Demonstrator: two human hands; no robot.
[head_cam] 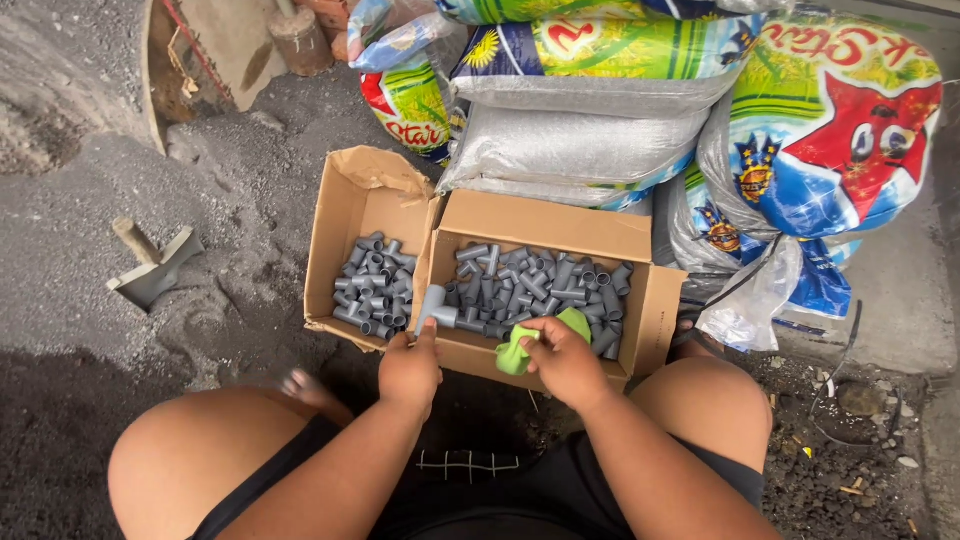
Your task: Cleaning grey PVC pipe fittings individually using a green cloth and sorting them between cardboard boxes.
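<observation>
My left hand (pixel 409 370) holds a grey plastic tee pipe fitting (pixel 436 309) up by its lower end, between two cardboard boxes. My right hand (pixel 563 360) grips a green cloth-like piece (pixel 520 346), just over the near wall of the right box (pixel 548 230). That box is full of several grey pipe fittings (pixel 530 285). The left box (pixel 340 225) holds a smaller heap of similar grey fittings (pixel 375 285). My bare knees frame the lower part of the view.
Stuffed printed sacks (pixel 590 120) and a tied plastic bag (pixel 820 150) are piled right behind the boxes. A trowel-like tool (pixel 150 265) lies on the dark gritty ground at left. Debris and a cable lie at right (pixel 850 390).
</observation>
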